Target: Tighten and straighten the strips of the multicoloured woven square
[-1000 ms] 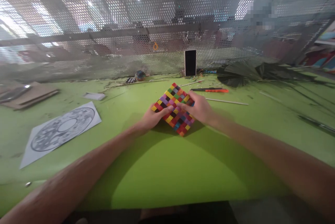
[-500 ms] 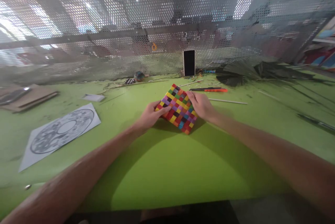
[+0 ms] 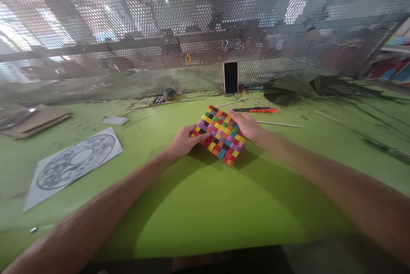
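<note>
A small woven mat of many-coloured strips (image 3: 221, 133) is held tilted above the green table (image 3: 224, 210). My left hand (image 3: 185, 140) grips its left side, thumb lying on top and the other fingers hidden beneath. At the upper right edge, my right hand (image 3: 246, 124) is closed on the mat, its fingertips bent over the rim; part of that hand's grip is hidden. Just behind the mat lies an orange and black cutter knife (image 3: 256, 110).
A phone (image 3: 231, 77) leans upright against the perforated metal screen (image 3: 141, 64). Dark palm leaves (image 3: 288, 88) lie at the back right. On the left are a printed sheet with a ring pattern (image 3: 75, 163), a small white box (image 3: 114, 120) and brown cardboard (image 3: 41, 120).
My right hand has shifted slightly along the mat's upper right edge, uncovering a little more of the right corner. The mat has tilted a bit; my left hand keeps its hold.
</note>
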A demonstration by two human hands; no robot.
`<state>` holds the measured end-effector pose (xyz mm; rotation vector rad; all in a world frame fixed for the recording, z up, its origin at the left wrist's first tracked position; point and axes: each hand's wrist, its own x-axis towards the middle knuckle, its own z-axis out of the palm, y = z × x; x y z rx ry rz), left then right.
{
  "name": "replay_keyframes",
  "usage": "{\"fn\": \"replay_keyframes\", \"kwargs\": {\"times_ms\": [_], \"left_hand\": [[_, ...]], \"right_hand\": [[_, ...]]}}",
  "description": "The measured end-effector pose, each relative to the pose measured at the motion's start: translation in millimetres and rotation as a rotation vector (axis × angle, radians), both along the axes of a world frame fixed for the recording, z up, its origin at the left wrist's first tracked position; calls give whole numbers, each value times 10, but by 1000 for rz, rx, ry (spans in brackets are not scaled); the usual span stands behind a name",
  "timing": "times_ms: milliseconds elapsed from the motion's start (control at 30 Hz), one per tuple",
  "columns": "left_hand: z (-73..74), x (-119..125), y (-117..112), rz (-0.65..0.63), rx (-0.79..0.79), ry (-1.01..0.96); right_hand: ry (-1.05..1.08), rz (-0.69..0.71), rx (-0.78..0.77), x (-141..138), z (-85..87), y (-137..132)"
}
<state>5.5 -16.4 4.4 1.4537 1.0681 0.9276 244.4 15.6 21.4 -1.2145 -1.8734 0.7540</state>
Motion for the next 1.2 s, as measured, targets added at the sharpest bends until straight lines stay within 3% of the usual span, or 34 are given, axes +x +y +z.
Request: {"fn": "replay_keyframes", "kwargs": {"times_ms": [100, 200, 300, 433, 533, 600, 700, 800, 900, 967, 1067, 1200], "left_hand": [[-18, -29, 62, 46, 33, -14], [-22, -72, 144, 243, 153, -22], [-11, -108, 219, 410, 382, -34], [-8, -132, 281, 352, 707, -2], [-35, -144, 313, 300, 790, 95], [-62, -149, 335, 344, 691, 115], [-89, -148, 364, 486, 354, -44], [-62, -138, 369, 478, 50, -279], [26, -123, 351, 504, -128, -452], [98, -111, 323, 478, -217, -546], [178, -93, 261, 321, -257, -608], [189, -68, 202, 321, -223, -549]], "right_hand": [[181, 76, -186, 17, 23, -4], [86, 119, -75, 72, 62, 17], [36, 122, 79, 128, 108, 45], [226, 165, 181, 126, 190, 19], [324, 191, 185, 79, 227, -35], [323, 191, 188, 51, 213, -61], [289, 215, 198, 31, 141, -62], [200, 221, 282, 32, 66, -39], [76, 192, 442, 32, 25, -26], [34, 184, 519, 24, 13, -29], [34, 180, 531, 2, 12, -54], [153, 243, 294, -6, 40, -90]]}}
